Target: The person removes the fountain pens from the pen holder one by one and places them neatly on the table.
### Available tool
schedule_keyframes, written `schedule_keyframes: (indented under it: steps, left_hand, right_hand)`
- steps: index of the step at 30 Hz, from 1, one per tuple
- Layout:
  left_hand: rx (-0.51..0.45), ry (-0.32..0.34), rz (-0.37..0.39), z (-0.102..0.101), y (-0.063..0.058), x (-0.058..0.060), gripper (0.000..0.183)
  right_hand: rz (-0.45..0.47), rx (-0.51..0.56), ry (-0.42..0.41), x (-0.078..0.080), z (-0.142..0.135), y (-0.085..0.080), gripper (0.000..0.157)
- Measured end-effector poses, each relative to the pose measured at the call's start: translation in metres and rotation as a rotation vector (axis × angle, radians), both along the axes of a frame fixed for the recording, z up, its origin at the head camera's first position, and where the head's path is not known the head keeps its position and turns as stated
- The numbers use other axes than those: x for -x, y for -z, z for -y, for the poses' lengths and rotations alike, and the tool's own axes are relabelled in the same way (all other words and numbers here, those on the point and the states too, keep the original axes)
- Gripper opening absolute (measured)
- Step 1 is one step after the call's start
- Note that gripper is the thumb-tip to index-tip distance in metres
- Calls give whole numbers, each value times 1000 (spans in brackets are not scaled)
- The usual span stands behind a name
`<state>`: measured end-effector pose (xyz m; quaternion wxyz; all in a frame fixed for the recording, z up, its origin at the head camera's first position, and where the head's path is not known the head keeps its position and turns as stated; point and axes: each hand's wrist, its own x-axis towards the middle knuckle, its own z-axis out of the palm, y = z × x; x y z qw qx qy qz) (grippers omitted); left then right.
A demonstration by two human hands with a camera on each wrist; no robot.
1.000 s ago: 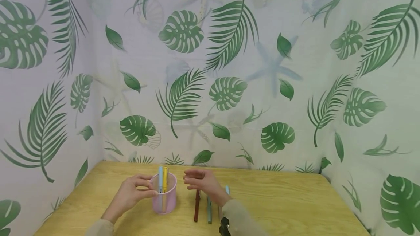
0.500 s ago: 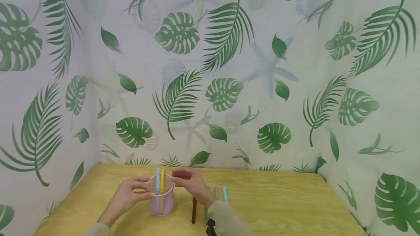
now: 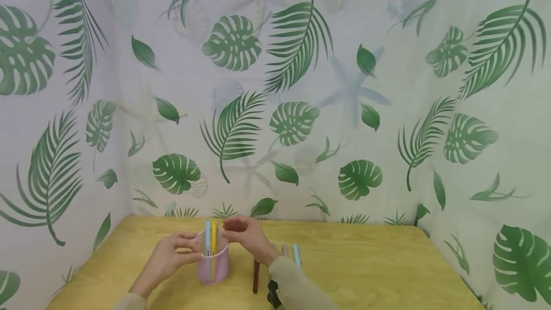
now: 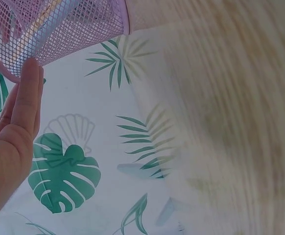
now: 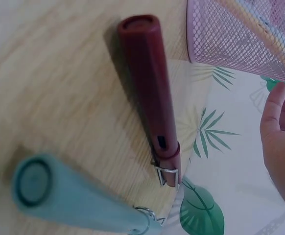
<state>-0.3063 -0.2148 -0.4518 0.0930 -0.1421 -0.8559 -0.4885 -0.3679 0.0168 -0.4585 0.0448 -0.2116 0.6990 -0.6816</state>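
Observation:
A pink mesh pen holder (image 3: 220, 269) stands upright on the table, with a light blue pen (image 3: 208, 237) and a yellow pen (image 3: 214, 239) rising from it. My left hand (image 3: 165, 258) touches its left side near the rim, thumb in front and fingers farther back; the left wrist view shows those fingers straight against the mesh. On the opposite side, my right hand (image 3: 249, 240) has its fingertips right at the rim, fingers fairly straight. Closest to the right hand lies a dark red pen (image 5: 150, 93) with a metal clip, beside a teal pen (image 5: 79, 196).
Past my right forearm lie a greyish pen (image 3: 285, 250) and another light blue pen (image 3: 297, 255), both partly covered by the sleeve. The wooden table (image 3: 366, 267) meets a leaf-patterned cloth (image 3: 318, 157) behind and at the sides.
My right hand has moved left from above the loose pens to the pen holder's rim, staying there over the last half second. The left hand stays at the holder.

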Motion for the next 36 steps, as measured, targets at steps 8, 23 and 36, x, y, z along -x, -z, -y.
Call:
schedule_keyframes:
  steps: [8, 23, 36]
  left_hand:
    - [-18, 4, 2, 1, 1, 1, 16]
    - [-30, 7, 19, 1, -1, 0, 17]
    - [-38, 19, 14, 2, 1, 1, 16]
  right_hand:
    - [-61, -93, 61, -6, 10, -10, 33]
    - [-117, -187, 86, 4, 26, -1, 37]
    - [-135, -163, 110, 3, 30, 1, 34]
